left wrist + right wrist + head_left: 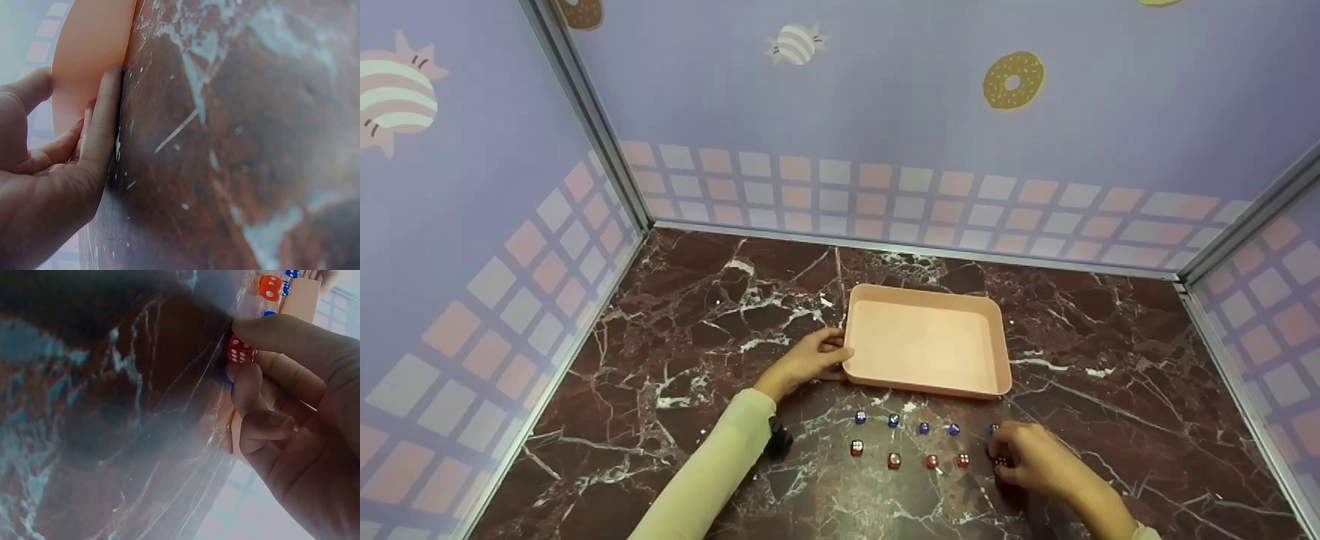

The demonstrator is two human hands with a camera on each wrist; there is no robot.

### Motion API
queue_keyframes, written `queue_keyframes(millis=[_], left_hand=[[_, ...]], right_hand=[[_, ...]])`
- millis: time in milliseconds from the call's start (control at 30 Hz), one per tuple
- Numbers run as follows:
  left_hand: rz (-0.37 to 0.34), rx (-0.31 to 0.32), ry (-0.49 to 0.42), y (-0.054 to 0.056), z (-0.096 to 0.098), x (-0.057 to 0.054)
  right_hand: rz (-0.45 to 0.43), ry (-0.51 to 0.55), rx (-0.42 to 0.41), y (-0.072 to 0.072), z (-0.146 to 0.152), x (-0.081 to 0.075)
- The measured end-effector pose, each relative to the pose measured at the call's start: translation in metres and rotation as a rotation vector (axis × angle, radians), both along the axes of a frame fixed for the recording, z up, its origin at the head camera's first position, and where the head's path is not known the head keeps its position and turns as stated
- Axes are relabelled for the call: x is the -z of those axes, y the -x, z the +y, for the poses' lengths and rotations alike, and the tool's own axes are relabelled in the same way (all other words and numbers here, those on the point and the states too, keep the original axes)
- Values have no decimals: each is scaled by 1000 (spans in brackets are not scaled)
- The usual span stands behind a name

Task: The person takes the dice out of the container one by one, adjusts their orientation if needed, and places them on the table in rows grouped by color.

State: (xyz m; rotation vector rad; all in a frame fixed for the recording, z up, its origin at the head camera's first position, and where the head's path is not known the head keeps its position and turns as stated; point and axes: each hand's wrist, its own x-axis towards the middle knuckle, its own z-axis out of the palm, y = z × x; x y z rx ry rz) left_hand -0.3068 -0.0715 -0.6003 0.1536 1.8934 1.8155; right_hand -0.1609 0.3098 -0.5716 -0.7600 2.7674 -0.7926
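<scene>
A shallow peach-coloured plastic tray (922, 341) lies on the dark marbled table. My left hand (810, 356) holds its left side, thumb at the rim and fingers along the outer wall (93, 45). In front of the tray are two rows of dice: several blue dice (893, 420) behind, several red dice (932, 461) nearer me. At the right end of the rows, my right hand (1039, 457) pinches a red die (241, 350) between thumb and fingers, down at the table surface. Just beyond those fingers sits a blue die (994, 429), partly hidden.
Purple panels with sweets and a checked pattern (874, 176) enclose the table at the back and both sides. A black device (778, 439) is strapped at the left wrist.
</scene>
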Motion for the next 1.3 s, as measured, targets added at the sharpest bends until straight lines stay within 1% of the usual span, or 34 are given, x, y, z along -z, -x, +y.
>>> queue_keyframes(millis=[300, 533, 633, 733, 833, 967, 1000, 1067, 1133, 1200, 1267, 1300], left_hand=[[-5, 5, -4, 5, 0, 5], [-11, 7, 2, 11, -1, 4], [-26, 15, 4, 8, -1, 6], [-33, 24, 19, 5, -1, 7], [-29, 14, 31, 3, -4, 5], [-17, 11, 12, 5, -7, 0], [-18, 8, 9, 6, -8, -1], [-19, -4, 11, 7, -10, 0], [-19, -42, 21, 6, -10, 1], [24, -91, 62, 5, -9, 2], [112, -130, 123, 6, -10, 1], [175, -147, 170, 7, -10, 0]], right_hand=[[14, 12, 23, -2, 0, 5], [50, 5, 47, -1, -2, 9], [48, 4, 41, -3, -1, 10], [24, -1, 40, -7, -1, 9], [3, 20, 45, -8, -2, 0], [10, 86, 70, -2, 1, -23], [31, 99, 83, 0, 2, -29], [79, 108, 137, 6, 5, -41], [156, 103, 212, 11, 8, -50], [232, 87, 294, 16, 11, -58], [290, 94, 354, 21, 14, -62], [307, 104, 372, 24, 15, -62]])
